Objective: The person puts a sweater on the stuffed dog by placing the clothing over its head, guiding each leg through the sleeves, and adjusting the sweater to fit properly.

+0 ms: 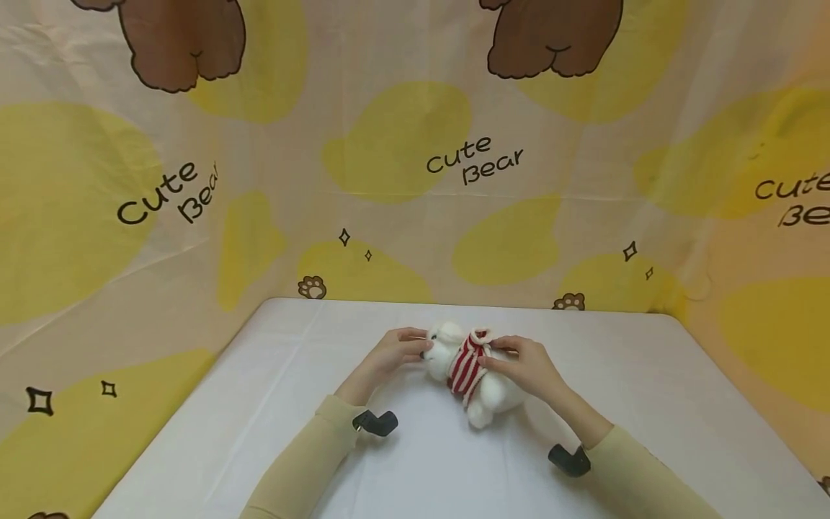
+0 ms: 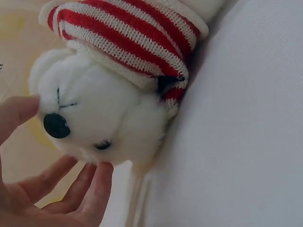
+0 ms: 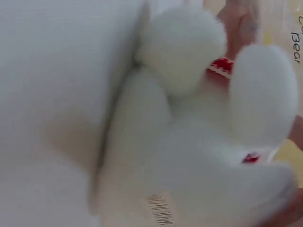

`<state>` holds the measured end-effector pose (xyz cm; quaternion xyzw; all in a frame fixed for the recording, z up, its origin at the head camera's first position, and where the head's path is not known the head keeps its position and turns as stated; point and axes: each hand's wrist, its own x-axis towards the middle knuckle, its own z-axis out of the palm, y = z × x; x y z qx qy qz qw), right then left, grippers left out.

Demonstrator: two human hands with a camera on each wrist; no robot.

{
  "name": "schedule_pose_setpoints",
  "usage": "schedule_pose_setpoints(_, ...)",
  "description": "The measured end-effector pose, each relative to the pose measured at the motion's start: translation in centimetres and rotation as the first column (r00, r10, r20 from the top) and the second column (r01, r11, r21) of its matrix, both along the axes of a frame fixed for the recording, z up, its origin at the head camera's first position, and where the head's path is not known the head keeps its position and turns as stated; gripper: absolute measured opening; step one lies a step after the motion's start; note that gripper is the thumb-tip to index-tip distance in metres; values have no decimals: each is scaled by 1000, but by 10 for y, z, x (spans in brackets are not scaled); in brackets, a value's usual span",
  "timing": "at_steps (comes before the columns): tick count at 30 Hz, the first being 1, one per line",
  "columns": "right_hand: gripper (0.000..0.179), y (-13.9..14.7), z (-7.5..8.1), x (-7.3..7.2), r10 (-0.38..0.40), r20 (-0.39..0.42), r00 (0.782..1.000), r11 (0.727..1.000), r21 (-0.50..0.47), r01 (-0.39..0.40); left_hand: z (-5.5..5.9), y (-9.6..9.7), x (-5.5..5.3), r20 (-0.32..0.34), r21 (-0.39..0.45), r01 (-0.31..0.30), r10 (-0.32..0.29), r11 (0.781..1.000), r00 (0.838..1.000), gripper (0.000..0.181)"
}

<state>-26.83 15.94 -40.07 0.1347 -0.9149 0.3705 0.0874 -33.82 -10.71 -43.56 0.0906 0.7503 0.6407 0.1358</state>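
A white plush bear in a red-and-white striped knit sweater lies on the white table. Its head points left, and the dark nose shows in the left wrist view. My left hand holds the head, thumb at the muzzle and fingertips along the crown near an eye. From the other side my right hand grips the bear at the sweater's lower edge, thumb and fingers on the knit. The right wrist view is blurred and filled by the bear's white lower body, which hides most of that hand.
The white table has rounded far corners. Behind and beside it hangs a yellow-patterned cloth with bear prints and lettering. Small black wrist devices sit at both sleeve cuffs.
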Motion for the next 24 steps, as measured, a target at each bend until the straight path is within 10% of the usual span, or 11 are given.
schedule_pose_setpoints(5,36,-3,13,2,0,-8,1000,999,41,1,12,6,9,-158,-110,-156,137,982,978,42)
schedule_pose_setpoints(9,33,-2,21,1,-8,51,999,999,54,6,22,16,23,-409,-126,-289,216,949,887,34)
schedule_pose_setpoints(13,31,-1,23,-4,-43,100,994,997,67,36,27,31,38,-551,-73,-256,175,964,816,23)
schedule_pose_setpoints(24,36,2,26,-18,-49,247,968,995,95,27,18,63,61,-425,-100,-76,26,992,905,17)
